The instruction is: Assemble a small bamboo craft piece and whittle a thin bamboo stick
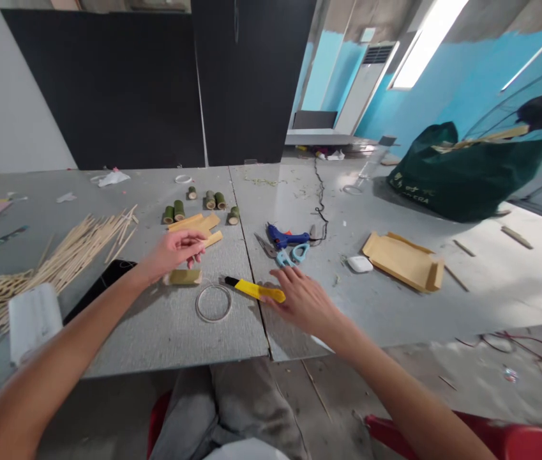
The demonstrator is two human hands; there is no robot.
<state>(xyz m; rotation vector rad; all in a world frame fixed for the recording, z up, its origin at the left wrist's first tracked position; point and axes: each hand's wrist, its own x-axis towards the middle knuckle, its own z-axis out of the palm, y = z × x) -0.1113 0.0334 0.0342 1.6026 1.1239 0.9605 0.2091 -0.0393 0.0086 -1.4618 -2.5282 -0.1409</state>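
My left hand (pixel 182 248) is closed in a pinch on a pale bamboo strip (pixel 214 239), which sticks out past the fingertips. Just below it a split bamboo piece (pixel 183 276) lies on the table, with a wire ring (pixel 214 303) to its right. My right hand (pixel 305 298) has its thumb and fingers around the end of a yellow utility knife (pixel 251 289), whose black tip points left. Beyond that hand lie light-blue scissors (pixel 292 255) and a blue glue gun (pixel 286 237). More bamboo strips (pixel 198 223) rest behind my left hand.
Several short green bamboo tubes (pixel 210 200) stand farther back. Left are a heap of thin sticks (pixel 69 252) and a white box-like object (pixel 35 321). Right are a white case (pixel 359 264), a cardboard tray (pixel 402 260) and a green bag (pixel 462 176). A black cord (pixel 320 191) trails backward.
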